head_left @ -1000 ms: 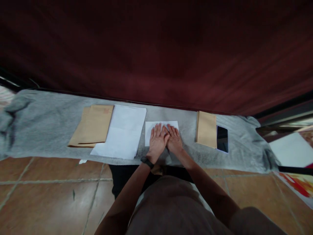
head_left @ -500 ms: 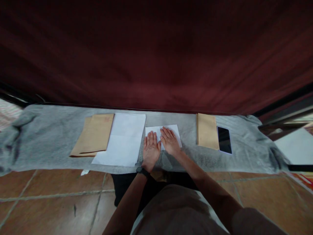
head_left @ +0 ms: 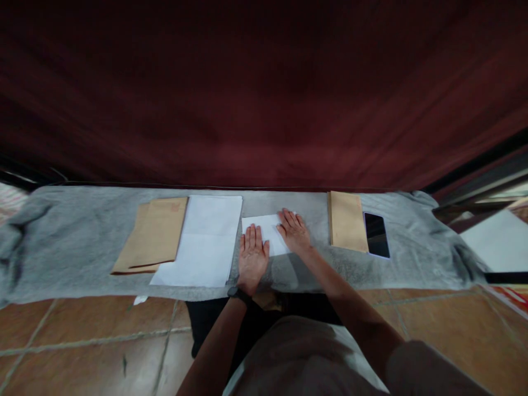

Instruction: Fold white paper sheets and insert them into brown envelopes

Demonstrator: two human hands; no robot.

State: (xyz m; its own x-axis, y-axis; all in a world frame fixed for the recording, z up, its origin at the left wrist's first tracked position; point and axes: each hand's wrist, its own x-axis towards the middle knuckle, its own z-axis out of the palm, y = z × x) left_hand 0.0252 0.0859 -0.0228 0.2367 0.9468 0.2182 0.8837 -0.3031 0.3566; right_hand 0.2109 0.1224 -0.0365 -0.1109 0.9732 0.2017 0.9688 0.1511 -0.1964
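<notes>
White paper (head_left: 273, 242), a small piece, lies flat on the cloth-covered table (head_left: 82, 242) beneath a person's two hands, which are apart from each other. The left hand (head_left: 252, 261) rests palm down on its near left part, fingers straight and close together; the right hand (head_left: 295, 234) is spread over its far right corner. Neither is clamped on anything.

Larger white sheets (head_left: 206, 242) lie just left of the left hand, partly under folded brown paper (head_left: 160, 234) farther out. Well to the right of the right hand sits a brown stack (head_left: 350, 223), with a phone (head_left: 377, 236) (dark screen up) beside it.

By its size, the small piece looks already folded down, and it lies nearly flat, judging from this angle. The larger sheets lie opened out, a faint crease across them, apparently not folded down to that size. Whether the small piece is finished cannot be told.

Fingers and palms hide the paper's far right corner and part of its near edge, so any fold or loose edge there is out of sight. The number of layers in each pile is hard to make out, and a pale panel (head_left: 499, 242) far to the right is cut off by the frame.
</notes>
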